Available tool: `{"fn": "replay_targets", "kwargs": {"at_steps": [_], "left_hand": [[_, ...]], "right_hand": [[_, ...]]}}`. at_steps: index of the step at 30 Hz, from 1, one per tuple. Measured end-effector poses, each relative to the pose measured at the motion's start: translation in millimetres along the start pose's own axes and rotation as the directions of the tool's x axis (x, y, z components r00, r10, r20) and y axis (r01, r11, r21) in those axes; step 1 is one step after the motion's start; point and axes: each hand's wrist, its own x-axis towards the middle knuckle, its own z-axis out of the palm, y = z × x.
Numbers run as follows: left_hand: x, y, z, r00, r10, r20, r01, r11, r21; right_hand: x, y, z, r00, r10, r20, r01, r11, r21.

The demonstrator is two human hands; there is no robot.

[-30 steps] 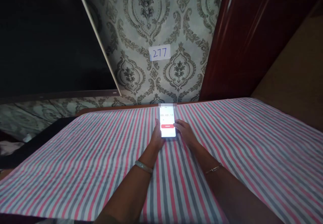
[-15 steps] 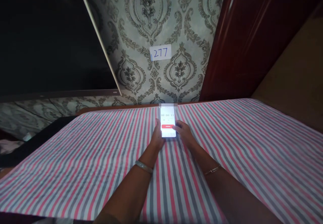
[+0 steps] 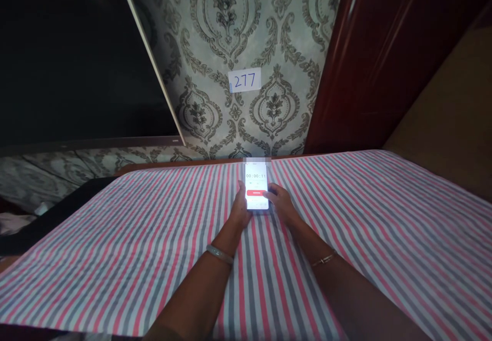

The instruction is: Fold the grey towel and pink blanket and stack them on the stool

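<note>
A lit smartphone (image 3: 256, 182) is held upright above the striped cloth (image 3: 161, 238), its screen facing me. The screen reads 00:00:11 over a red button bar. My left hand (image 3: 240, 208) grips the phone along its left edge, thumb pointing up the side and the other fingers hidden behind it. At the right edge is my right hand (image 3: 283, 202), closed against the phone with its thumb touching the right end of the red bar. Its other fingers are curled at the side and partly hidden.
The pink, grey and white cloth covers a table against a patterned wall (image 3: 215, 110). A paper label (image 3: 245, 80) marked 277 is stuck there. A large dark television (image 3: 77, 64) hangs at left; a dark red wooden panel (image 3: 357, 74) stands at right.
</note>
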Motion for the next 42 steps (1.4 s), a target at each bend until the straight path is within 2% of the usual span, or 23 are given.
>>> {"fn": "replay_targets", "kwargs": {"at_steps": [7, 15, 26, 42], "left_hand": [[-2.3, 0.6, -0.7, 1.000, -0.014, 0.017, 0.014, 1.000, 0.010], [-6.9, 5.7, 9.3, 1.000, -0.007, 0.009, 0.006, 1.000, 0.005], [-3.2, 2.3, 6.2, 1.000, -0.010, -0.019, 0.010, 1.000, 0.003], [-8.8, 5.2, 10.3, 1.000, 0.010, 0.028, -0.011, 1.000, 0.023]], "right_hand": [[-1.5, -0.6, 0.0, 1.000, 0.011, 0.011, -0.012, 0.997, 0.072], [1.7, 5.7, -0.5, 1.000, 0.008, -0.005, -0.008, 0.999, 0.041], [0.5, 2.4, -1.4, 1.000, -0.004, 0.002, 0.004, 1.000, 0.007], [3.7, 9.5, -0.2, 1.000, -0.007, -0.023, 0.007, 1.000, 0.004]]}}
